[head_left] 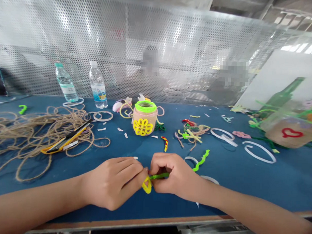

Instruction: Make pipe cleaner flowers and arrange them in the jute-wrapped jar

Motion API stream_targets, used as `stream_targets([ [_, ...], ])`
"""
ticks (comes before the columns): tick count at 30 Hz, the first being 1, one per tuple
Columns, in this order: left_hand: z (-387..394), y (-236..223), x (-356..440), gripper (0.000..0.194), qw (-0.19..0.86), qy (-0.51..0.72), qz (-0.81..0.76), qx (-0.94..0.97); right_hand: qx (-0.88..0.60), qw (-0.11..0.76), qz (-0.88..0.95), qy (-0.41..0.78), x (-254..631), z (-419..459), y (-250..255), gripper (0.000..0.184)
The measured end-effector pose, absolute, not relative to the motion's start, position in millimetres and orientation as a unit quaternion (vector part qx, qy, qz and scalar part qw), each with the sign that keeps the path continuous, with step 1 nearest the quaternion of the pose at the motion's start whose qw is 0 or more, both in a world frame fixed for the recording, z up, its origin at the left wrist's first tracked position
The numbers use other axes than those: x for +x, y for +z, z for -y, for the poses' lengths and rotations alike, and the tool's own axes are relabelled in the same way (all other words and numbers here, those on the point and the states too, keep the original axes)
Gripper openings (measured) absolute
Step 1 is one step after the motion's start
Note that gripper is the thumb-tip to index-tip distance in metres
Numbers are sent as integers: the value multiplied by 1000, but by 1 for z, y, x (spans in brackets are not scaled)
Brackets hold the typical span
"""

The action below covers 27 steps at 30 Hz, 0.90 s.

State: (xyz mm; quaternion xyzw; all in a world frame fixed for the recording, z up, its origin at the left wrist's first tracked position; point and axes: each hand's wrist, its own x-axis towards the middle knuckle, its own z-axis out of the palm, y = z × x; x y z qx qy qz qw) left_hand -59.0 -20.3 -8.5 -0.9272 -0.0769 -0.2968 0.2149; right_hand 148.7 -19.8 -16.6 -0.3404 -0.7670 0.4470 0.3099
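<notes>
Near the front of the blue table, my left hand [118, 178] is closed on a yellow pipe cleaner [147, 185] bent into a loop, its lower part hanging below the fingertips. My right hand [175, 175] pinches a green pipe cleaner [159, 176] right beside it. The green piece runs toward the yellow loop; where the two meet is partly hidden by my fingers. A wavy green end [202, 161] shows past my right hand; whether it is the same piece I cannot tell. Farther back stands a wrapped jar [145, 118] with a green rim and a yellow flower [143, 127] on its front.
Tangled twine [43, 126] covers the left, with a yellow utility knife [65, 137] on it. Two water bottles [97, 89] stand behind. Pipe cleaner scraps [192, 133] and white rings [223, 135] lie right of the jar. A heart-marked wrapped pot [291, 130] is far right.
</notes>
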Motion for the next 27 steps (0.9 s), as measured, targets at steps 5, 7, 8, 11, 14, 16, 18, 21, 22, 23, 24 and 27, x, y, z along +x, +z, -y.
stream_targets([
  [5, 21, -13, -58, 14, 194, -323, 98, -921, -304, 367, 804, 356, 147, 24, -19, 21],
  [7, 21, -16, -56, 14, 195, -338, 119, -913, -290, 391, 817, 310, 145, 26, -19, 21],
  [8, 22, -18, -56, 14, 192, -344, 134, -909, -283, 404, 823, 282, 144, 26, -20, 21],
  [11, 20, -20, -55, 16, 165, -364, 166, -901, -291, 425, 820, 250, 144, 27, -18, 18],
  [14, 14, -18, -55, 16, 87, -382, 191, -900, -349, 371, 776, 372, 147, 22, -13, 8],
  [16, 10, -15, -57, 16, 5, -386, 226, -894, -367, 315, 726, 489, 150, 17, -9, 11],
  [18, 6, -13, -57, 16, -62, -390, 250, -884, -366, 274, 677, 577, 151, 12, -7, 21],
  [21, 1, -12, -58, 14, -118, -389, 230, -884, -357, 254, 624, 647, 150, 8, -6, 27],
  [22, 0, -12, -58, 13, -129, -388, 218, -886, -345, 254, 607, 669, 150, 7, -7, 30],
  [23, 0, -12, -58, 12, -135, -391, 210, -886, -328, 255, 590, 692, 150, 7, -7, 33],
  [24, -1, -13, -58, 13, -136, -396, 205, -885, -308, 257, 575, 713, 150, 6, -9, 37],
  [27, -1, -12, -59, 19, -122, -401, 197, -886, -275, 256, 550, 746, 150, 5, -14, 41],
])
